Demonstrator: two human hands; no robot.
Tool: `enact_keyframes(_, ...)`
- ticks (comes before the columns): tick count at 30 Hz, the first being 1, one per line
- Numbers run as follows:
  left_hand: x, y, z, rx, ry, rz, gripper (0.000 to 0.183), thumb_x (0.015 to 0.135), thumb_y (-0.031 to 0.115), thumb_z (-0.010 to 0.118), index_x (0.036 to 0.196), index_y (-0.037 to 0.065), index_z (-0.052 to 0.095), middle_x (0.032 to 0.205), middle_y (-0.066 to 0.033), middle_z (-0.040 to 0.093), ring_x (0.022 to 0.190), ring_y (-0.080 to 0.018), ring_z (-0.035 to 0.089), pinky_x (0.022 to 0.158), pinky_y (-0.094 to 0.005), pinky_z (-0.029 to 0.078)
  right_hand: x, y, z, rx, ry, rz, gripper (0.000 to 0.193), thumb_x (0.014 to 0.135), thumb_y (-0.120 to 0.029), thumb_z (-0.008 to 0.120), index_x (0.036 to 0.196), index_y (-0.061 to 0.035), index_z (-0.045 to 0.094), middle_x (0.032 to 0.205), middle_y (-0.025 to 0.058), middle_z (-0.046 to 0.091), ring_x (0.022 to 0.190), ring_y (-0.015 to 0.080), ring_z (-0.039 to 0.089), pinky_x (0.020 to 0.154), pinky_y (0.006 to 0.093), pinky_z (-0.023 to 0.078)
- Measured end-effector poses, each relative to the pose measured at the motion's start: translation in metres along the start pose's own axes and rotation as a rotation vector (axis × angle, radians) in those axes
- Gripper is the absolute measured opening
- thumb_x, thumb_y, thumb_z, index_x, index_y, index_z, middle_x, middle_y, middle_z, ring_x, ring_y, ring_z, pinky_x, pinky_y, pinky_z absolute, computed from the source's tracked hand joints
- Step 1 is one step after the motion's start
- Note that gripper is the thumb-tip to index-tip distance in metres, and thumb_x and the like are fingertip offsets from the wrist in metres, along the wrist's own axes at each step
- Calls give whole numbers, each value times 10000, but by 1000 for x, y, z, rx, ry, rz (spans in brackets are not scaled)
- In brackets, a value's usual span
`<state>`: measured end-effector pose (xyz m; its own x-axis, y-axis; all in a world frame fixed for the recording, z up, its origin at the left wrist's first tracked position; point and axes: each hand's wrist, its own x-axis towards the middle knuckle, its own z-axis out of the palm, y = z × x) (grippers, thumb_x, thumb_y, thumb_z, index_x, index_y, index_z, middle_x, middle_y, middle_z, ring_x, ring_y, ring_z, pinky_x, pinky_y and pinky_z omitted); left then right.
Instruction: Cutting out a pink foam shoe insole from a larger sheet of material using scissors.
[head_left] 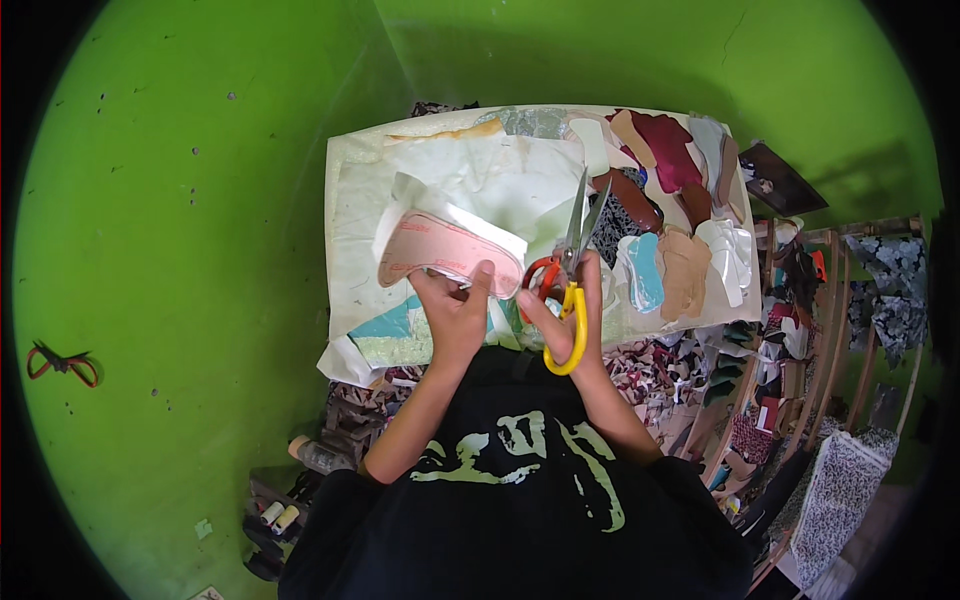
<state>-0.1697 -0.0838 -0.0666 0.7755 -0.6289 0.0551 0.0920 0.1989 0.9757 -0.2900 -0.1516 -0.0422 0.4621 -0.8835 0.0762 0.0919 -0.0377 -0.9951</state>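
My left hand pinches a pink insole by its near edge, thumb on top. Red print runs across the insole, and a white sheet sticks out beyond its far edge. In my right hand is a pair of scissors with one orange and one yellow handle. Its blades point away from me and stand a little apart, to the right of the insole and not touching it. Both hands are above the near part of a pale worktable.
Cut shoe-part pieces in maroon, brown, tan, turquoise and white lie along the table's right side. A slatted wooden rack with fabric scraps stands at the right. Another pair of scissors hangs on the green wall.
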Motion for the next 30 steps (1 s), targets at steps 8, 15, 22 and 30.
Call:
enact_keyframes(8,6,29,23,-57,-117,-45,780,869,-2,704,1411,22,143,1211,-201,520,992,-206,635,752,-287,553,-21,2,-44,274,-120,206,496,791,-122,780,1105,-45,404,990,76,558,852,98,563,727,241,477)
enact_keyframes(15,2,28,43,-199,-271,-116,788,849,-65,689,1416,54,154,1251,-195,510,1074,-236,634,838,-349,580,12,-28,-45,102,68,84,440,771,-11,763,1071,-36,442,849,37,585,749,72,582,638,203,462)
enact_keyframes(22,18,24,33,-230,-362,-255,769,920,-48,582,1521,60,115,1339,-241,530,1085,-226,634,878,-355,560,14,-14,-48,131,13,117,387,751,60,690,1046,-20,453,881,58,595,793,93,597,707,227,480)
enact_keyframes(30,28,23,26,-165,-396,-314,472,1018,138,491,1461,60,346,1249,-126,623,1068,-213,659,910,-397,543,17,-11,-47,114,-3,109,369,746,66,670,1035,-17,455,911,80,591,821,122,610,740,248,489)
